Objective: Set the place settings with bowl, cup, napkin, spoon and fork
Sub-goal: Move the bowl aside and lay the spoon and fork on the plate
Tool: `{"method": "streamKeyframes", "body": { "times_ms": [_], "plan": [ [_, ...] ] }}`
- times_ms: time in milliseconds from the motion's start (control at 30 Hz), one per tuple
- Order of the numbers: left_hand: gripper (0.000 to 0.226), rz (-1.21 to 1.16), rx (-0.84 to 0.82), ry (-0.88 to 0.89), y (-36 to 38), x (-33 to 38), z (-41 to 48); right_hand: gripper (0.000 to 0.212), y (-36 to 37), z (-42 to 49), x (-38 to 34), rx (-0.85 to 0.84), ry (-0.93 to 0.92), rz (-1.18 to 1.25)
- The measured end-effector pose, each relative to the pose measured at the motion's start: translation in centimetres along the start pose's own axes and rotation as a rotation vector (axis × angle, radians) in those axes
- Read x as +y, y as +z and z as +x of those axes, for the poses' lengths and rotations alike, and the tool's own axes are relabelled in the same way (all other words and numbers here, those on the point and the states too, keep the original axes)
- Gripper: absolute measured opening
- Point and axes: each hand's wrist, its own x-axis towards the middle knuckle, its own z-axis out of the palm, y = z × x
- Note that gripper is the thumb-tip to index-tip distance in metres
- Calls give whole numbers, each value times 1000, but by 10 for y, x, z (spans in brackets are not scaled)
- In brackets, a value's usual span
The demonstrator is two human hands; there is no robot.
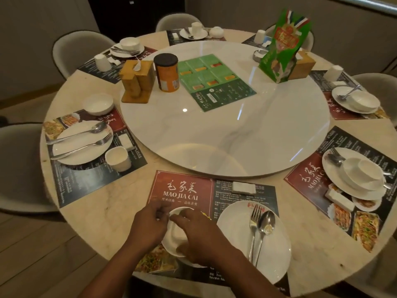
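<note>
The white bowl (175,231) is sitting low in the frame, just left of centre, on the near placemat (182,190). Both hands are gripping it. The left hand (150,226) is curling round its left rim, and the right hand (202,237) is wrapping over its right side with the thumb lying on the rim.

It is looking like glazed ceramic, so I am judging it stiff, fairly light, smooth enough to slip, and likely to chip if knocked against the plate (236,244) just to its right. Holding it by opposite sides of the rim, as here, is seeming the safest grip.

On that plate a fork (254,224) and spoon (266,224) are lying side by side, and a folded napkin (243,187) is resting at the placemat's far edge. No cup is showing at this setting.

The round table (103,201) is looking like pale polished stone, so it is probably hard and slick. A white turntable (225,130) is filling the centre of the frame, carrying a green menu (214,82), an orange canister (166,72) and a wooden holder (136,82). Other settings are ringing the edge, and grey chairs are standing around the table in a dim room.
</note>
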Motion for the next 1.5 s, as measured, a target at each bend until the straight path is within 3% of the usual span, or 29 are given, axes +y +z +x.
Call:
{"method": "streamKeyframes", "body": {
  "times_ms": [167,267,333,400,467,500,567,700,767,867,933,1233,1500],
  "plan": [
    [19,79,131,135,2,7,-7,72,-8,-5,11,116,44,173],
    [24,-2,141,162,2,30,-9,70,-32,-16,23,314,137,427],
    [32,-164,13,69,6,55,-11,64,-50,-26,33,445,153,668],
    [34,-524,-201,-114,12,86,-12,62,-63,-36,44,511,166,815],
    [33,-829,-392,-238,22,115,-10,62,-72,-46,57,547,184,826],
    [34,-865,-435,-237,29,127,-7,62,-77,-51,64,554,190,799],
    [38,-794,-397,-172,46,149,-2,62,-87,-59,78,572,196,622],
    [63,-277,-144,134,82,181,-2,79,-105,-64,99,618,273,206],
    [73,-161,-102,254,95,191,-2,77,-110,-64,110,672,284,194],
    [82,-126,-215,358,100,196,1,68,-116,-71,134,728,292,348],
    [75,-139,-260,373,94,189,5,66,-117,-77,152,753,359,477],
    [40,-111,-38,214,49,112,23,65,-79,-81,196,700,514,605],
    [49,58,39,106,22,52,25,70,-63,-76,205,682,542,574]
  ]
}}
